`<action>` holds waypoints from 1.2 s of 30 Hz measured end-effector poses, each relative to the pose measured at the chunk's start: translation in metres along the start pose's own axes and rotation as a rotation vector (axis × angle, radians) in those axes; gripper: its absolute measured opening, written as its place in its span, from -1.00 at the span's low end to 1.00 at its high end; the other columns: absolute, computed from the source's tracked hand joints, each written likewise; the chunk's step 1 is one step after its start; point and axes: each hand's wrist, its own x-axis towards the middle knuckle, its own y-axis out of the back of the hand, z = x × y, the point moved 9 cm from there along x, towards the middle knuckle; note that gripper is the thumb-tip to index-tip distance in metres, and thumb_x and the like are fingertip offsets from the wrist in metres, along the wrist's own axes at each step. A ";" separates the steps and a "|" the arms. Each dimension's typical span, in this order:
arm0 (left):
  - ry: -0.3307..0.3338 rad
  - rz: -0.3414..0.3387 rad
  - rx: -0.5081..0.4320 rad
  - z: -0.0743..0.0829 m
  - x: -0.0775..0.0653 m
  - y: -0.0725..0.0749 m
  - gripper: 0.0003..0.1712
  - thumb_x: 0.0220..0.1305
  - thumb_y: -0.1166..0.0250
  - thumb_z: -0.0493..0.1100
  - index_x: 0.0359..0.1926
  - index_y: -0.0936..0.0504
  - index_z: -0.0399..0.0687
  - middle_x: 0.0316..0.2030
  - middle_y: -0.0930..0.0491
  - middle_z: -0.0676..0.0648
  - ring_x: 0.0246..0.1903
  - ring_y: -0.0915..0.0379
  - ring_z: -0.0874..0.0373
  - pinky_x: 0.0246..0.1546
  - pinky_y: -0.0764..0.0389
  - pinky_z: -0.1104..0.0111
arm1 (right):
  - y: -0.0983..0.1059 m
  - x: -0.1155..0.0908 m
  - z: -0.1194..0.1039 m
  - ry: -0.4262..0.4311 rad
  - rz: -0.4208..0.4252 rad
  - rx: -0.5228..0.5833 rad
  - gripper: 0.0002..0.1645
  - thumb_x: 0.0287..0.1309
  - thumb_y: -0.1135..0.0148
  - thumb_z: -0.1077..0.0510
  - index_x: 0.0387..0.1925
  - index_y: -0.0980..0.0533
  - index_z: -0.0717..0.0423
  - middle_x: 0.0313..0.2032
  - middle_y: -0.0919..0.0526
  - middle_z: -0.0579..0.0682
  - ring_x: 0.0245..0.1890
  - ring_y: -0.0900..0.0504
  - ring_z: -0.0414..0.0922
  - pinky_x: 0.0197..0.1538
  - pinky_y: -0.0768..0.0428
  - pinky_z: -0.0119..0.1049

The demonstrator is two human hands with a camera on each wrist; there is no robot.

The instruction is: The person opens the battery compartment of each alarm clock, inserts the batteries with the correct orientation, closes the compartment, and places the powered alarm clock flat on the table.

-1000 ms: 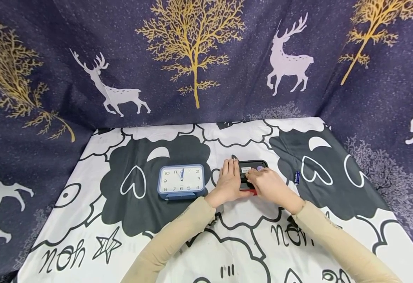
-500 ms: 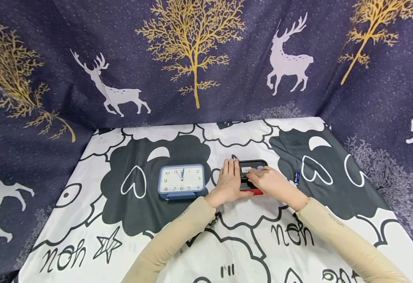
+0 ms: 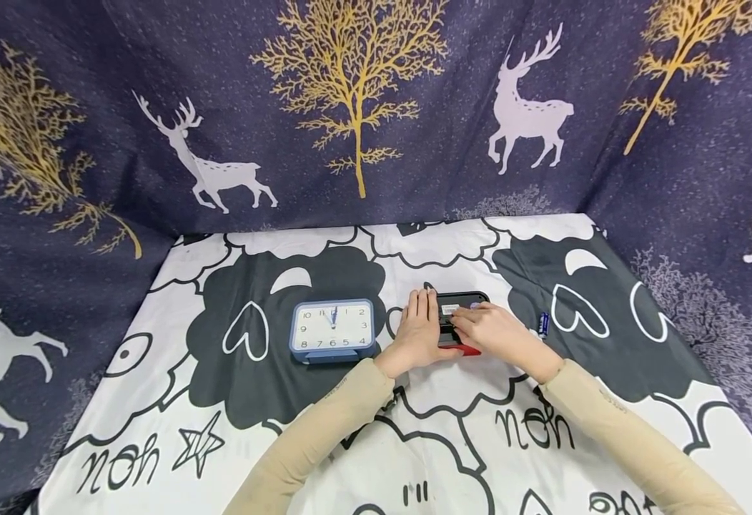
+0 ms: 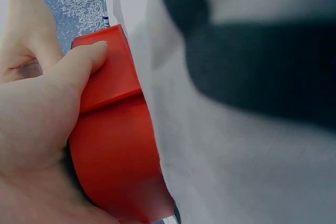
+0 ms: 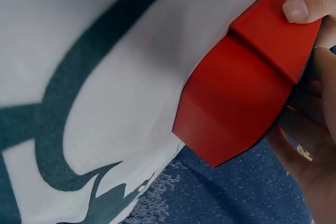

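A red clock-like object [image 3: 468, 350] with a black back lies back up in the head view, a white label [image 3: 449, 310] and a purple sticker on it. My left hand [image 3: 417, 332] rests across its left end with straight fingers. Its thumb lies along the red casing [image 4: 118, 150] in the left wrist view. My right hand [image 3: 492, 332] has its fingertips at the middle of the black back. Whether they pinch anything is hidden. The right wrist view shows the red side [image 5: 231, 93] close up, with the right hand [image 5: 310, 156] partly in sight behind it.
A blue alarm clock [image 3: 332, 329] with a white dial stands to the left of the hands. To the right lies a blue battery [image 3: 544, 325]. The cloth [image 3: 350, 465] has a black and white cartoon print; a dark curtain [image 3: 221, 71] hangs behind.
My right wrist and forearm have shifted slightly right and nearer the person, showing more of the red edge. Its fingertips stay at the black back. The left hand keeps its place.
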 end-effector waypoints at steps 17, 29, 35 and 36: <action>0.024 -0.032 -0.003 0.000 -0.001 -0.001 0.39 0.05 -0.27 0.45 0.51 0.27 -0.31 0.51 0.19 -0.30 0.51 0.32 -0.15 0.44 -0.08 0.09 | 0.021 -0.008 0.008 -0.078 0.062 0.137 -0.68 -0.14 -0.37 0.27 -0.23 -0.65 0.26 -0.24 -0.75 0.07 -0.25 -0.73 -0.02 -0.19 -0.64 -0.14; 0.024 -0.028 0.014 -0.001 0.000 -0.002 0.39 0.06 -0.24 0.48 0.51 0.26 -0.31 0.51 0.19 -0.30 0.51 0.31 -0.15 0.43 -0.12 0.09 | 0.024 -0.015 0.015 -0.155 0.090 0.197 -0.73 -0.04 -0.32 0.26 -0.22 -0.65 0.23 -0.30 -0.74 0.05 -0.33 -0.71 0.00 -0.23 -0.64 -0.12; 0.022 -0.033 0.010 -0.002 0.000 -0.003 0.38 0.07 -0.23 0.47 0.51 0.27 -0.31 0.51 0.20 -0.30 0.51 0.33 -0.15 0.43 -0.11 0.09 | 0.023 -0.016 0.013 -0.146 0.097 0.189 -0.74 -0.05 -0.33 0.25 -0.23 -0.65 0.23 -0.31 -0.74 0.05 -0.34 -0.72 -0.01 -0.24 -0.64 -0.12; 0.023 -0.034 0.006 -0.002 0.000 -0.003 0.38 0.07 -0.23 0.47 0.51 0.27 -0.30 0.51 0.20 -0.29 0.51 0.33 -0.15 0.43 -0.11 0.09 | 0.024 -0.017 0.012 -0.142 0.102 0.187 -0.74 -0.07 -0.35 0.26 -0.24 -0.65 0.23 -0.31 -0.74 0.05 -0.35 -0.71 -0.02 -0.25 -0.64 -0.13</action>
